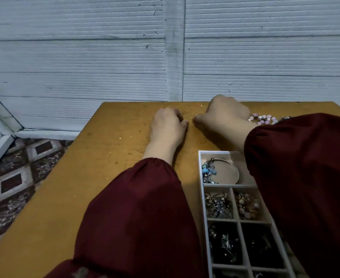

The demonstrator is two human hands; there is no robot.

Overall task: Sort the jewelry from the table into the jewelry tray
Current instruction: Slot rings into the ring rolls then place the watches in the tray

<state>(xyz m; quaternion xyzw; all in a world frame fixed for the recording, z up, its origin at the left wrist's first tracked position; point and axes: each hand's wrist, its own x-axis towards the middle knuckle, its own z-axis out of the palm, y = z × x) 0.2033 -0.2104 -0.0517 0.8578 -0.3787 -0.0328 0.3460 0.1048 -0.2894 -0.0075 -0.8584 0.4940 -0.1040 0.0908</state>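
Two thin gold hoops point(192, 116) lie on the yellow table point(105, 167) near its far edge, between my hands. My right hand point(225, 115) has its fingers curled down over them, thumb tip against the nearer hoop. My left hand point(168, 125) rests just left of the hoops, fingers curled, nothing visible in it. A pink bead bracelet point(263, 119) lies right of my right hand, partly hidden by my sleeve. The white jewelry tray point(201, 177) sits at the near right; its top compartment holds a silver bangle with blue charms point(221, 170), and the lower compartments hold small mixed pieces.
My dark red sleeves cover the tray's right side and the table's near right. A ribbed white wall stands right behind the table's far edge. The table's left edge drops to a patterned floor point(14, 177). Tiny gold specks dot the tabletop.
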